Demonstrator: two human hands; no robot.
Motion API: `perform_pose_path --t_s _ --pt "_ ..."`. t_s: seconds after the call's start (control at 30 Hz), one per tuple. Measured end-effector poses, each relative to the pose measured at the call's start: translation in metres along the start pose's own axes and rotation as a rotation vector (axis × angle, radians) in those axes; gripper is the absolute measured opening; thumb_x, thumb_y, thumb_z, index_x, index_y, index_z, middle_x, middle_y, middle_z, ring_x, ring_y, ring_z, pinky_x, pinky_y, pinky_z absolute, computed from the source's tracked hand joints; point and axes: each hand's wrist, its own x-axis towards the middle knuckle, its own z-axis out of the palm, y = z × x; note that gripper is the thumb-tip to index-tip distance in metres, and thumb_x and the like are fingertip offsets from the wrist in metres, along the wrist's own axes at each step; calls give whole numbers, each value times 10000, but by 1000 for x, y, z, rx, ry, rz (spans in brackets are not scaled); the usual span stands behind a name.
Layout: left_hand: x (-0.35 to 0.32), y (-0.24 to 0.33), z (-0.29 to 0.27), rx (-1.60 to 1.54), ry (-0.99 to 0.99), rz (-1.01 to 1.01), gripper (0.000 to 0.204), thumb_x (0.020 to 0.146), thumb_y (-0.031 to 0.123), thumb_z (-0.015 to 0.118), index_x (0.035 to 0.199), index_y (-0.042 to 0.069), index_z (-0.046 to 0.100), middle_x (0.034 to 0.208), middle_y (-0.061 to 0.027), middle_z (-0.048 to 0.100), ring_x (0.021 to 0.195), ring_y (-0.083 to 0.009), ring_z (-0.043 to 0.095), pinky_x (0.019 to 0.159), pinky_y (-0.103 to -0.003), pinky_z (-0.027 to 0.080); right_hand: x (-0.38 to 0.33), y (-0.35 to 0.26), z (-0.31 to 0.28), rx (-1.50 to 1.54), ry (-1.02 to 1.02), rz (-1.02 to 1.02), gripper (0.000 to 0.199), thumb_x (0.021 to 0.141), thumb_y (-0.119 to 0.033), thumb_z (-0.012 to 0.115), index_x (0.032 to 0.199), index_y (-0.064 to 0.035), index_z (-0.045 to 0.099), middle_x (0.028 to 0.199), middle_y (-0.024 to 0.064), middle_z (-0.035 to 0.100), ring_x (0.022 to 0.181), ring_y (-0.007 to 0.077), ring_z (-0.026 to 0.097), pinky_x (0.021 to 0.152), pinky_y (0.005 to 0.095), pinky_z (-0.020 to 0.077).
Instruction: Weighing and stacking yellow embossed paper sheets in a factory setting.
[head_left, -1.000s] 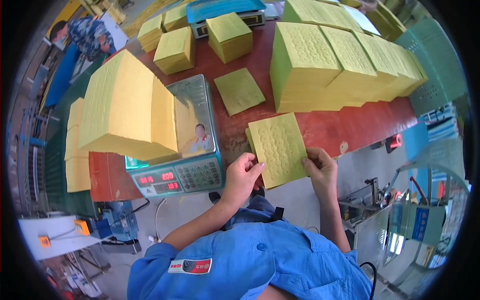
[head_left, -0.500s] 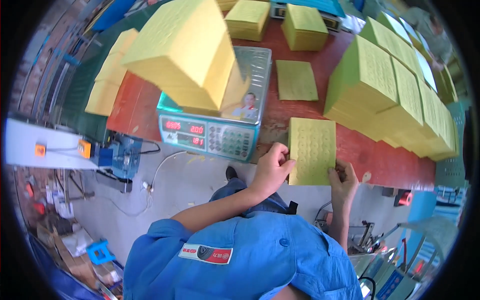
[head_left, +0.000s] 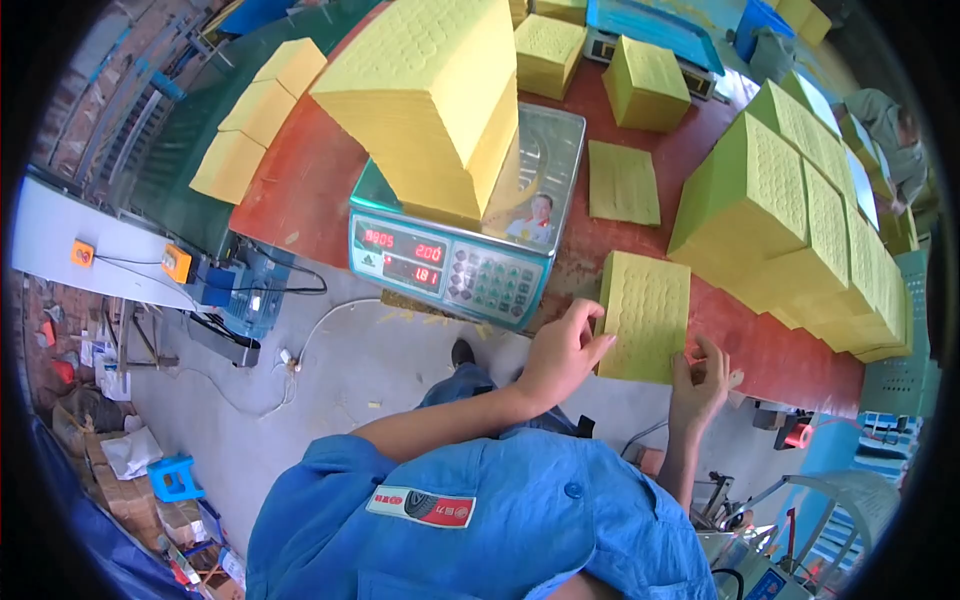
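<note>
A small stack of yellow embossed paper sheets (head_left: 648, 315) lies at the near edge of the red table. My left hand (head_left: 566, 355) is beside its left edge, thumb and forefinger apart and holding nothing that I can see. By the near right corner, my right hand (head_left: 702, 385) has its fingers loosely bent and spread, with the thumb close to the paper's edge. To the left, a tall block of yellow paper (head_left: 430, 110) stands on a digital scale (head_left: 450, 275) with a lit red display and a keypad.
Tall yellow paper stacks (head_left: 740, 200) line the table's right side. A thin yellow paper pile (head_left: 624, 183) lies behind the small stack. Farther back are another paper block (head_left: 646, 85) and a second scale (head_left: 655, 35). Another person (head_left: 885, 135) is at the far right.
My fingers have loosened from the sides of the small stack and spread a little. The view has shifted, so the table's things appear lower and farther right. The tall block remains on the scale.
</note>
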Motion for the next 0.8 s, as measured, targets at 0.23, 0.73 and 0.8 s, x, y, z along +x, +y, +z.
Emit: perform_pose_path --t_s 0.23,0.73,0.8 --pt "-8 54 -98 -23 157 313 161 921 17 691 1078 30 661 772 -41 628 640 -79 552 583 -239 446 14 -127 -10 346 -132 -279 327 758 125 703 1064 11 679 894 90 614 760 156 607 681 273 506" --pt "126 83 -313 -200 304 373 406 1046 248 552 1364 -2 526 1325 -123 598 1209 -179 560 1017 -308 436 79 -289 106 627 -32 -629 315 902 -79 684 1194 23 627 1148 162 644 946 228 640 807 334 534" --pt "158 70 -319 -868 -98 24 541 1051 392 513 1435 12 483 1410 -121 556 1303 -211 513 1097 -357 382 77 -286 121 716 -66 -537 319 985 -156 598 1245 30 604 1201 148 636 1027 213 631 882 343 520"
